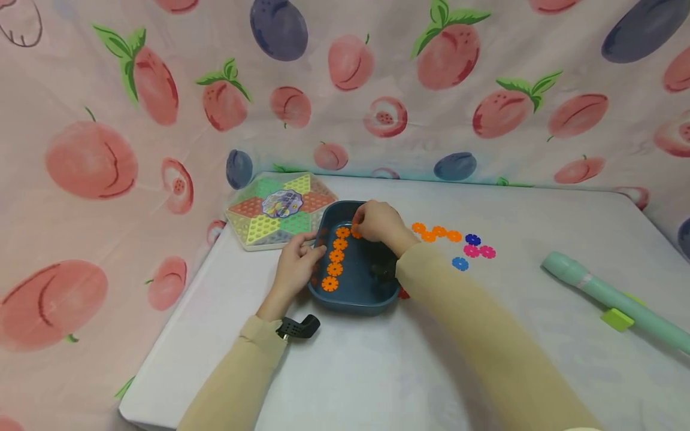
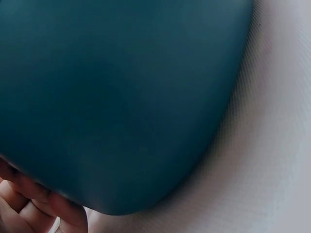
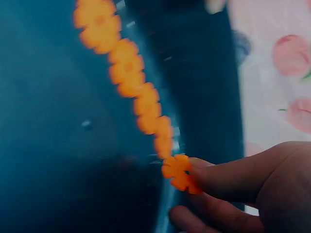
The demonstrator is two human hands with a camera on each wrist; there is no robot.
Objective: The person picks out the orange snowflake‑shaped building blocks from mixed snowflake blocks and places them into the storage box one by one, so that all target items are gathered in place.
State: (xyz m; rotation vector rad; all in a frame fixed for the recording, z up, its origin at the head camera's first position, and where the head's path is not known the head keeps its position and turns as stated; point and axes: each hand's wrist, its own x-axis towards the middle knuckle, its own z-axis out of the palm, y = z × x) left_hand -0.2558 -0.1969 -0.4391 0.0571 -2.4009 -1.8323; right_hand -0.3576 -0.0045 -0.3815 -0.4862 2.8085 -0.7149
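A dark blue plastic tub point(image 1: 356, 302) stands on the table, with a column of orange notched building discs point(image 1: 336, 256) lying inside along its left side. My left hand point(image 1: 293, 266) grips the tub's left wall, thumb over the rim and fingers outside; the left wrist view has the fingers point(image 2: 68, 211) at the tub's outer side. Over the far end of the tub, my right hand point(image 1: 377, 222) pinches one orange disc point(image 3: 181, 172) between thumb and fingers. In the right wrist view that disc overlaps the far end of the column.
Right of the tub lie orange discs point(image 1: 439, 232), a dark blue disc point(image 1: 472, 239), pink discs point(image 1: 480, 251) and a light blue disc point(image 1: 460, 264). Behind left is a hexagonal star-patterned game board point(image 1: 283, 206). A mint-green tube point(image 1: 609, 293) lies far right.
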